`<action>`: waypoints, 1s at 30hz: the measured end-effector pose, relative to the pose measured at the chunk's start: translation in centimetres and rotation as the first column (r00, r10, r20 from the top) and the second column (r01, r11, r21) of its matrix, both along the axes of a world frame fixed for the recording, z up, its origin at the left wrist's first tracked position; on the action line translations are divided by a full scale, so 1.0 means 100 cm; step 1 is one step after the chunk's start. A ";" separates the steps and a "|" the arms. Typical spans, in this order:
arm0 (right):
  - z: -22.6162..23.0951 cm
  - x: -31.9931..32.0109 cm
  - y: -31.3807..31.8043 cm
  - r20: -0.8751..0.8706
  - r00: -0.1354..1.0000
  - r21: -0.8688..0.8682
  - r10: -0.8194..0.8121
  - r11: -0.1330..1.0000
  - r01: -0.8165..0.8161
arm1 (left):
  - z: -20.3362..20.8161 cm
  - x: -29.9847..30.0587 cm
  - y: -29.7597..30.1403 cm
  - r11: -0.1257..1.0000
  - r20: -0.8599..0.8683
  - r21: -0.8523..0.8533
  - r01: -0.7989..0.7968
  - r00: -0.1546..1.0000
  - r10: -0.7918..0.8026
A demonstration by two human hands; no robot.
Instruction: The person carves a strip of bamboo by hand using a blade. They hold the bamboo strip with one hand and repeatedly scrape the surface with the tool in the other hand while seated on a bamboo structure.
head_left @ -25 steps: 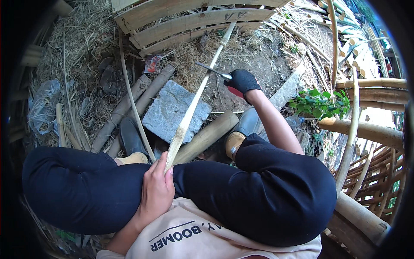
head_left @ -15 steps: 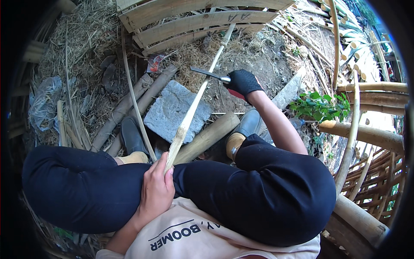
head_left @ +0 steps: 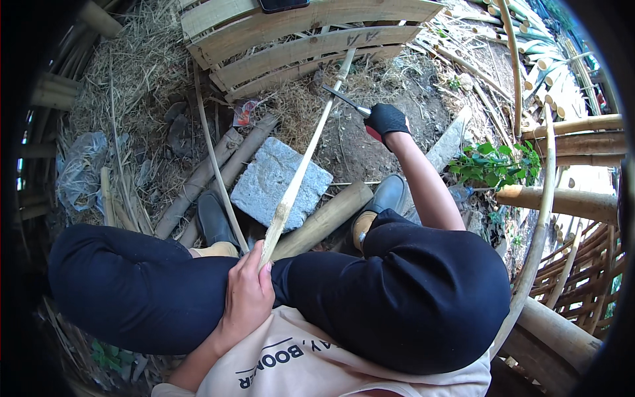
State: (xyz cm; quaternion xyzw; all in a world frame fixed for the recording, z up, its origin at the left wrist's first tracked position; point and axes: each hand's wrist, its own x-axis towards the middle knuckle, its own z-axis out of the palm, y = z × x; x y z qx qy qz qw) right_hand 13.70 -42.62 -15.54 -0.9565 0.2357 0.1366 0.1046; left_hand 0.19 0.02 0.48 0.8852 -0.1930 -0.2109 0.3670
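Here's the lettering, and it's on the pale shirt: bold dark capitals sloping down to the left across the fabric, turned upside down from this viewpoint, with folds swallowing part of the line! A thin dark rule runs alongside. Up to the crate now, and there on a wooden slat sit dark marks, too unclear to read. And on the ground, a red-and-white wrapper, any print far too small to make out.
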 end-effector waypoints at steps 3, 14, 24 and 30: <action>0.011 -0.008 0.024 -0.045 0.982 0.038 0.182 0.983 -0.181 | 0.003 0.000 0.003 1.000 -0.002 0.002 -0.015 1.000 0.015; 0.022 -0.005 0.010 -0.041 0.979 0.040 0.201 0.979 -0.200 | 0.006 -0.003 0.000 0.999 -0.032 0.015 -0.037 0.999 0.037; 0.026 -0.012 0.026 0.030 0.964 0.035 0.263 0.964 -0.264 | 0.002 -0.006 0.004 0.999 0.066 0.035 0.006 0.998 -0.009; 0.005 0.003 -0.037 0.070 0.993 -0.071 0.093 0.994 -0.088 | 0.007 -0.007 -0.002 0.999 0.043 0.043 0.023 0.999 -0.025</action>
